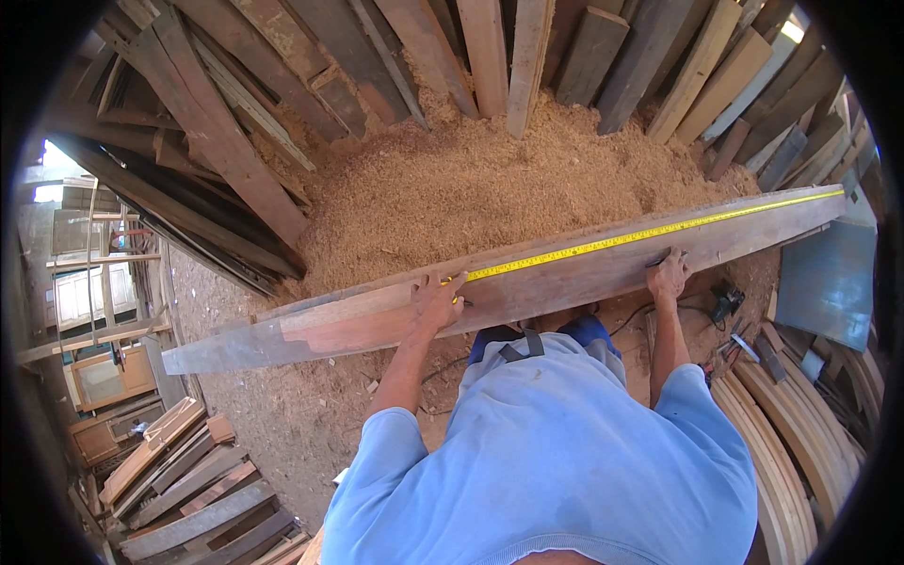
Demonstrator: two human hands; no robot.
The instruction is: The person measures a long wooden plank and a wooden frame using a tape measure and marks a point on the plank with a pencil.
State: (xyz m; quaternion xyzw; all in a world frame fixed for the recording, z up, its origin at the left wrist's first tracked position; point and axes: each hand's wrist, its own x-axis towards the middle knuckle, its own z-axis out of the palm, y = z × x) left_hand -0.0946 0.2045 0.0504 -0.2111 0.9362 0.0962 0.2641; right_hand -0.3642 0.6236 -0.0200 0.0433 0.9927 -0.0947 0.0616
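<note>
A long brown wooden plank (556, 294) lies across in front of me, its left end greyish and its right end farther away. A yellow tape measure (603, 244) is stretched along its upper face from my left hand to the right end. My left hand (436, 303) is closed round the near end of the tape, and yellow bits show at its fingers; most of the case is hidden. My right hand (668, 274) rests on the near part of the plank, below the tape, with bent fingers. A small dark bit shows at its fingertips, too small to name.
Sawdust (452, 193) is heaped beyond the plank, with upright boards (485, 56) leaning behind it. Offcuts (202, 480) are stacked at lower left. Near the right end are a dark corded power tool (726, 303), curved timbers (777, 443) and a blue-grey sheet (827, 282).
</note>
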